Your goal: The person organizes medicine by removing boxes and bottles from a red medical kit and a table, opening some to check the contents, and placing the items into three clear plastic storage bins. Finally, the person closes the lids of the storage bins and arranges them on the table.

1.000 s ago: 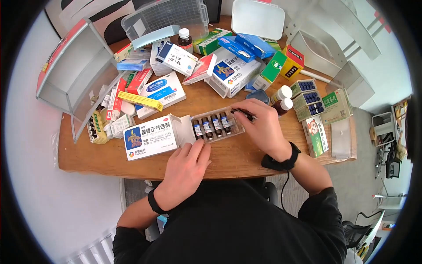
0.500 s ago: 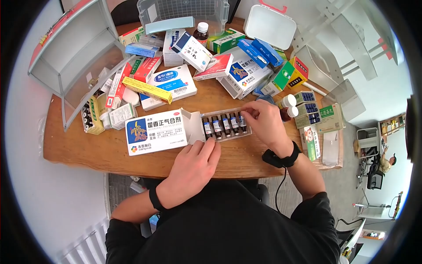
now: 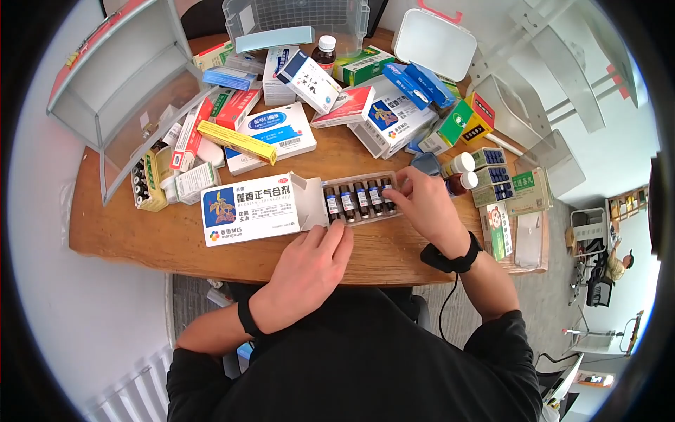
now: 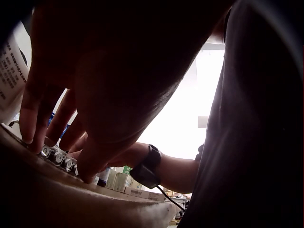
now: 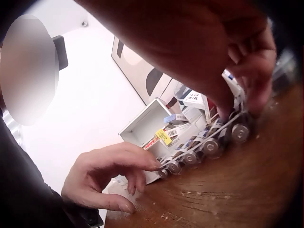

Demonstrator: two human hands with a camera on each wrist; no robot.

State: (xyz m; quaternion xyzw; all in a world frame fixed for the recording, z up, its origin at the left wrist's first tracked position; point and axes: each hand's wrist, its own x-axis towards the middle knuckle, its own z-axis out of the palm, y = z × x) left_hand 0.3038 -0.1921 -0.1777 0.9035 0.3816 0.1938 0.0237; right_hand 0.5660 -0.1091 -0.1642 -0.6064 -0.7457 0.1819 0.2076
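A clear plastic tray (image 3: 365, 219) holds a row of dark vials (image 3: 362, 200) with white-and-blue labels, beside the open flap of a white medicine box (image 3: 251, 211). The left hand (image 3: 307, 266) rests its fingertips on the tray's near left edge, fingers relaxed. At the tray's right end the right hand (image 3: 430, 211) has thumb and fingers round the rightmost vial. In the right wrist view, that vial's metal cap (image 5: 240, 133) shows between the right hand's fingers, and the left hand (image 5: 107, 175) touches the far end of the row.
Behind lie piled medicine boxes (image 3: 281, 137), a brown bottle (image 3: 325, 53) and a clear bin (image 3: 295, 17). An open case (image 3: 133, 84) stands left. Two white-capped bottles (image 3: 460, 181), boxes of blue-capped vials (image 3: 492, 174) and a green-and-white box (image 3: 500, 228) are right.
The right hand has brought a dark vial from the tray's right side into the right end of the row. The left hand stays by the tray. The head view has shifted.
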